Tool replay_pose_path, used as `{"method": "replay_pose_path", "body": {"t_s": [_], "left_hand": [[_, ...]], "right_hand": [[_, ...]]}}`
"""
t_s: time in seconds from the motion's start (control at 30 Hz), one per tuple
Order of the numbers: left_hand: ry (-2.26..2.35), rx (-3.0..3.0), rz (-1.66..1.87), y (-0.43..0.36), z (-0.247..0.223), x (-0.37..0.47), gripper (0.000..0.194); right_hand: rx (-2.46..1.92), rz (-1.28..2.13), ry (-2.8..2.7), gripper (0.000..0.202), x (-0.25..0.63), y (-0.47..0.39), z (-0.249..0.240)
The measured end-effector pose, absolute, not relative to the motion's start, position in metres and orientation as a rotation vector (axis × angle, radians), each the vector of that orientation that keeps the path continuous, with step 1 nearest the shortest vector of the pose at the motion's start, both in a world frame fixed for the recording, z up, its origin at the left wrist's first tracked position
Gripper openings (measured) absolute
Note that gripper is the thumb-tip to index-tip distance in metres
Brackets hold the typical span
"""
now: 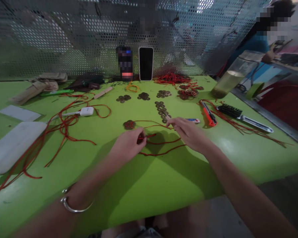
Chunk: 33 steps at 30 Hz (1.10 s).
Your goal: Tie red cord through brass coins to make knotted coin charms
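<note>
My left hand [129, 142] is closed in a pinch on a red cord [151, 136] above the green table. Loose lengths of the cord run right, passing under my right hand [188, 132]. That hand reaches over the lower end of a row of old round coins [161, 109], index finger stretched out to them and the other fingers partly curled. Whether a coin is between its fingertips I cannot make out. Just beyond my left hand lies a small stack of coins [129, 124] with thin red cord on it.
Small coin piles [144, 96] and a red cord bundle [173, 78] lie farther back. A red utility knife [208, 114], a brush [243, 117] and a tilted jar [234, 76] are right. Left are a white power bank [17, 142] and tangled cords [67, 122]. Two phones [146, 63] stand behind.
</note>
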<state>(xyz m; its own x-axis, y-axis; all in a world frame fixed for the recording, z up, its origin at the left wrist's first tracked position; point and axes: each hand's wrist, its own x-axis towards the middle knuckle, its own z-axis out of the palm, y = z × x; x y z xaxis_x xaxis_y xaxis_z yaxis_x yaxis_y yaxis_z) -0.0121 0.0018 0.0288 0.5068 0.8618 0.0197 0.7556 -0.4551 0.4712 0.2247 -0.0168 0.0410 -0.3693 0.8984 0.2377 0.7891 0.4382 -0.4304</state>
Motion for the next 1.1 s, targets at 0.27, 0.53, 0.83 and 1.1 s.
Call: {"method": "replay_pose_path", "body": {"t_s": [0.27,0.53,0.83,1.1], "left_hand": [[1.333,2.336,0.328,0.004,0.028,-0.012,0.009],[1.332,2.404,0.366,0.003,0.026,-0.012,0.007],[1.318,2.397,0.343,0.002,0.025,-0.013,0.007],[1.321,2.383,0.35,0.003,0.025,-0.012,0.008]], "right_hand": [[-1.366,-0.123,-2.552,0.02,0.201,-0.004,0.02],[-1.314,-0.45,-2.681,0.023,0.195,-0.005,0.02],[-1.306,-0.489,-2.674,0.021,0.194,0.001,0.019],[-1.292,-0.49,-2.646,0.025,0.197,0.001,0.019]]}}
